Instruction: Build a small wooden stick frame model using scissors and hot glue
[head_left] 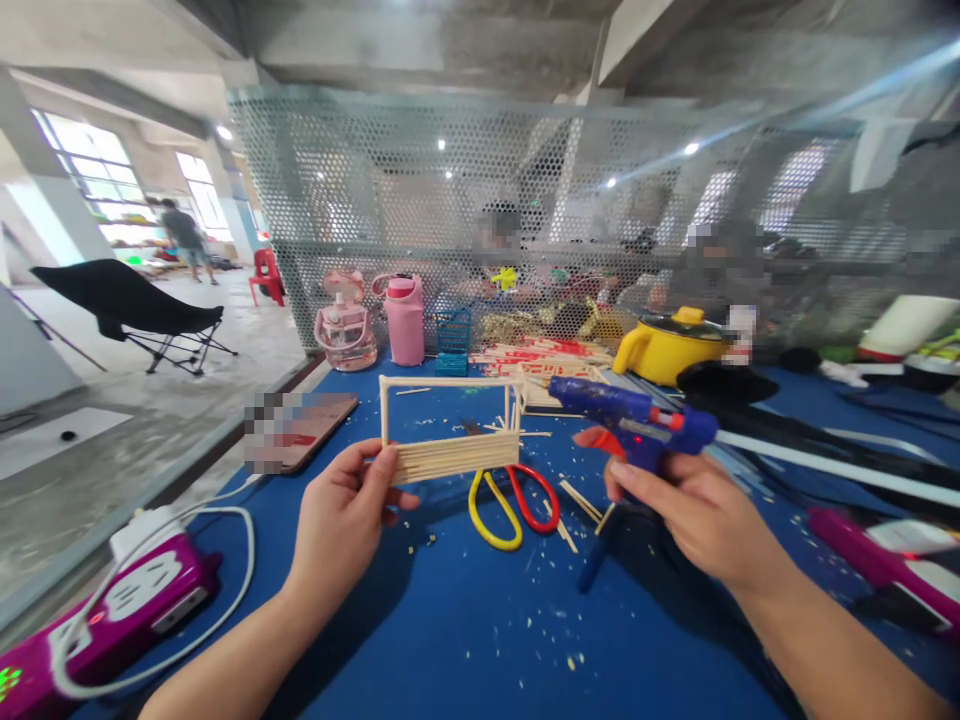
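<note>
Between the thumb and fingers of my left hand (349, 510) is the lower left corner of a small wooden stick frame (454, 455). Its lower part is a panel of stacked thin sticks, with an open rectangle above. My right hand (701, 510) grips a blue glue gun (637, 415) by its handle; a finger is at the orange trigger. The gun's nozzle points left, close to the upper right corner of the frame; whether it touches I cannot tell. Below the frame lie scissors (517, 510) with one yellow and one red handle, their blades partly hidden behind it.
Loose sticks (540, 355) are heaped at the back near a yellow pot (671, 345). Pink bottles (406, 320) stand by the perforated screen (345, 180). A phone (322, 435) and purple power strip (142, 600) with a white cable lie left; another purple strip (877, 560) lies right.
</note>
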